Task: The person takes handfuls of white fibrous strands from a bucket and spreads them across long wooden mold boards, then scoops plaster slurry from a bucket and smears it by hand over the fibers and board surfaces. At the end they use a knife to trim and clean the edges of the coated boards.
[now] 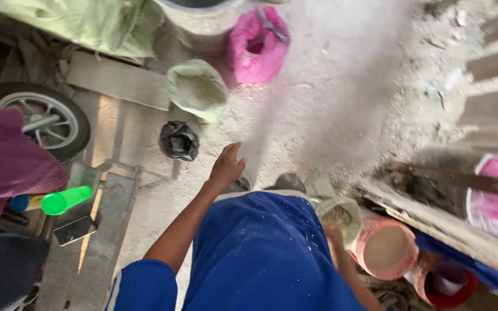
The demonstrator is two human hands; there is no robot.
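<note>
**Two hands, one sack in hand**

I see my right hand [334, 233] gripping the rim of a pale open sack [341, 216], lower right of frame, beside a pink bucket [386, 249]. My left hand [226, 166] hangs open, empty, above the floor [318, 86]. Nothing looks poured yet.

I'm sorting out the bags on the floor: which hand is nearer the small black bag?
Left. The left hand hangs open in the air just right of the black bag; the right hand is far off, at a light sack.
</note>
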